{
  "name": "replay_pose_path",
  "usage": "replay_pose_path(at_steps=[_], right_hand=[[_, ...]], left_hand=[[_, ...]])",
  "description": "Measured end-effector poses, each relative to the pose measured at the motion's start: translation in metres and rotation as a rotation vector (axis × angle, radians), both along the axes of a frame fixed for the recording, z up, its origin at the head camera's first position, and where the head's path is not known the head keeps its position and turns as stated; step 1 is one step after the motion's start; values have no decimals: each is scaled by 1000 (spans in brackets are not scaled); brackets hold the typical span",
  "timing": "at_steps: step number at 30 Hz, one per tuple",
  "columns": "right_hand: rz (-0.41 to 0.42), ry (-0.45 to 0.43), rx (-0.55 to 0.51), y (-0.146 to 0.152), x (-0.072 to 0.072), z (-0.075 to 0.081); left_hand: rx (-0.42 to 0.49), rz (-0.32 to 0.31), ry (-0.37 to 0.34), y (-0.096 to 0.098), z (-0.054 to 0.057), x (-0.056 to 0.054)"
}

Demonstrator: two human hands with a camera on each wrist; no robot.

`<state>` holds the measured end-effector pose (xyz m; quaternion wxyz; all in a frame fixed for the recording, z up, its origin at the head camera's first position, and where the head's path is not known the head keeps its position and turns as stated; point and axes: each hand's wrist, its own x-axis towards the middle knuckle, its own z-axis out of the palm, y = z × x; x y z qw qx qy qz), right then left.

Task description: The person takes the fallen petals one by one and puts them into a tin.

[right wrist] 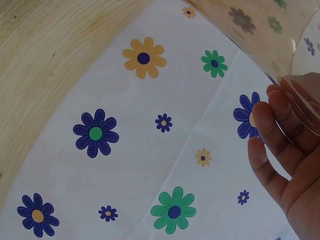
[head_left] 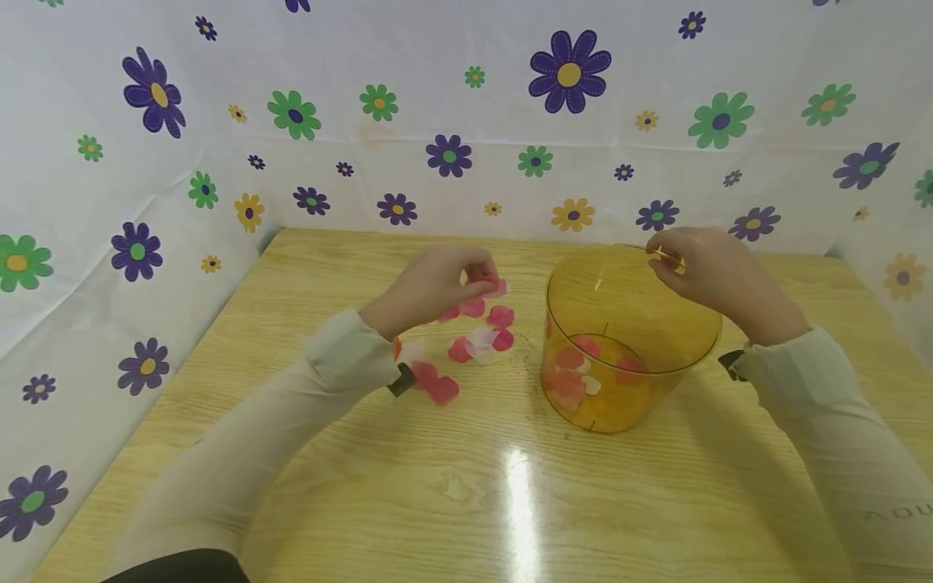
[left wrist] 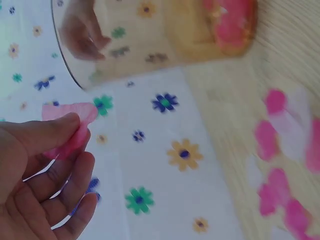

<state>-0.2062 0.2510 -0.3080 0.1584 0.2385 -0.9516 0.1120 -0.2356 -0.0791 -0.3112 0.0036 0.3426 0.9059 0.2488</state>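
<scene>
Between thumb and fingers my left hand (head_left: 445,283) pinches a pink petal (left wrist: 75,125), held above the table left of the bucket. My right hand (head_left: 707,271) grips the far right rim of a see-through amber bucket (head_left: 627,316), which stands upright on the table. Through its wall several pink and white petals (head_left: 568,380) show at the bottom. More loose pink and white petals (head_left: 441,390) lie on the table under and beside my left hand. In the right wrist view, the fingers (right wrist: 270,130) curl against the clear rim.
The wooden table (head_left: 423,494) carries a bright light reflection near its front. Behind and at both sides hangs a white cloth (head_left: 496,113) printed with purple, green and yellow flowers. A dark band (head_left: 401,379) sits at my left wrist.
</scene>
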Motion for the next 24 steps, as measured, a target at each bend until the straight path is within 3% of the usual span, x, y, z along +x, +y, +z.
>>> replay_pose_path(at_steps=[8, 17, 24], right_hand=[[-5, -19, 5, 0, -1, 1], [-5, -25, 5, 0, -2, 1], [-2, -18, 4, 1, -2, 1]], left_hand=[[48, -110, 74, 45, 25, 19], [14, -178, 90, 68, 29, 24], [-67, -168, 95, 73, 30, 22]])
